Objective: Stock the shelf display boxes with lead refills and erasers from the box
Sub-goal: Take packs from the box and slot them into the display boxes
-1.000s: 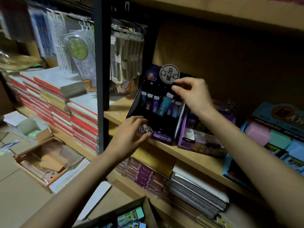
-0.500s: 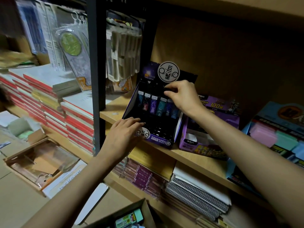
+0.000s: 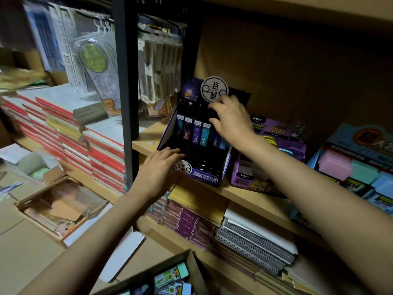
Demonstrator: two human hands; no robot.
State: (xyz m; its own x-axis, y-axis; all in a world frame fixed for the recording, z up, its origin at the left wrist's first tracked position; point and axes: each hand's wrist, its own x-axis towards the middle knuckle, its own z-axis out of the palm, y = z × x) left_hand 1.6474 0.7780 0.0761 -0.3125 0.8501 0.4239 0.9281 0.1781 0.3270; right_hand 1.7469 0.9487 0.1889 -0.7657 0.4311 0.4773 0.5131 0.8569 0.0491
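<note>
Six lead refills now stand in the display box's back row.
A second ago my right hand pinched a tilted refill; now it covers the row's right end, fingers curled, grip unclear. My left hand, fingers straight, steadies the front on the shelf. Lower slots look empty; the cardboard box sits below.

display box: glossy printed card | shelf: matt wood | lead refills: shiny plastic | post: dark metal
</note>
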